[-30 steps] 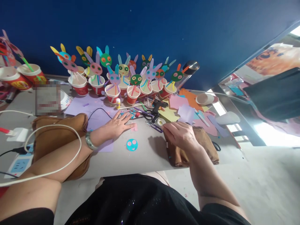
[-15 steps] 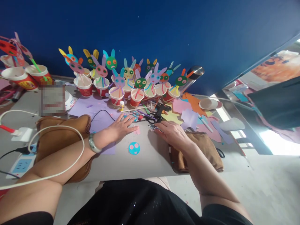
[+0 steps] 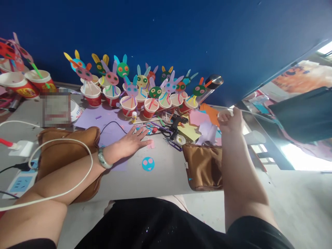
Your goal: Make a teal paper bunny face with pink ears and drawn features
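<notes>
Disc [image 3: 148,164] near table [image 3: 160,185] front edge; left hand [image 3: 132,143] palm-down, right hand [image 3: 232,120] out right.
Gap between disc and bag's [image 3: 202,167] left edge; left fingers spread apart, thumb by pink scrap [image 3: 152,144]; right hand past bag, can't tell if gripping; cups [image 3: 150,108] bound far side, along wall [image 3: 166,31].

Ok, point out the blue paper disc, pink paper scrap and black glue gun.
Blue paper disc [image 3: 148,165], head view: blue area between eyes and mouth.
Pink paper scrap [image 3: 152,145], head view: lower part.
Black glue gun [image 3: 178,119], head view: main body.
</notes>
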`<action>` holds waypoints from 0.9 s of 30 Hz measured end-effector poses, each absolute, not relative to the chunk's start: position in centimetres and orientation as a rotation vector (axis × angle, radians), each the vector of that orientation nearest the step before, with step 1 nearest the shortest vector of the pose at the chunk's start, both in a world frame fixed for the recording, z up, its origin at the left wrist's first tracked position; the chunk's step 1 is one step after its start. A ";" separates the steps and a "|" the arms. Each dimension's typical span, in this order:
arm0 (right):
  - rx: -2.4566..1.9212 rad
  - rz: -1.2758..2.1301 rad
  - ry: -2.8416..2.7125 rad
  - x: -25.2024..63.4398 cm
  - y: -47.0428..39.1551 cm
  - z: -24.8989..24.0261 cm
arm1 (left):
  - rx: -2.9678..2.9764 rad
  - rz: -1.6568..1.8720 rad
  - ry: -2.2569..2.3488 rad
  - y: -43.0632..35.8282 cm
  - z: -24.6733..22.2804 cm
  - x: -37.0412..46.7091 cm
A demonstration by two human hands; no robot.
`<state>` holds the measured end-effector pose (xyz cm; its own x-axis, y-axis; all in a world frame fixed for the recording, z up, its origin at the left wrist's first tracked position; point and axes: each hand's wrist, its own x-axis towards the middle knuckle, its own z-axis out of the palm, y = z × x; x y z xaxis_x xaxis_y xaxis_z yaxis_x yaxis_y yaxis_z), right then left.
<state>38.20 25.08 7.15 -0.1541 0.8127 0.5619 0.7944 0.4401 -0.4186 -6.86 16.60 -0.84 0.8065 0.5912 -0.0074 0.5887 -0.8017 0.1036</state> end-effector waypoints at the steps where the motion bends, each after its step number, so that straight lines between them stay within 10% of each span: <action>1: -1.355 0.055 -1.918 37.8 24.6 7.2 | 2.898 0.031 0.932 16.6 -0.7 -6.8; 10: -1.056 1.588 -2.497 28.5 15.8 10.8 | 2.991 -0.027 0.930 16.1 -0.1 -6.7; 19: -1.534 0.427 -1.406 29.2 17.8 6.1 | 2.970 0.049 0.929 16.4 -0.5 -6.7; 27: -0.616 1.396 -2.768 23.3 10.4 12.4 | 2.963 0.213 0.971 16.0 -1.0 -6.9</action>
<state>23.29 10.43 12.36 -0.9239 0.3327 -0.1888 0.3496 0.5338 -0.7700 -6.93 16.03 -1.04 0.7975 0.5904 0.1244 0.5882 -0.8067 0.0580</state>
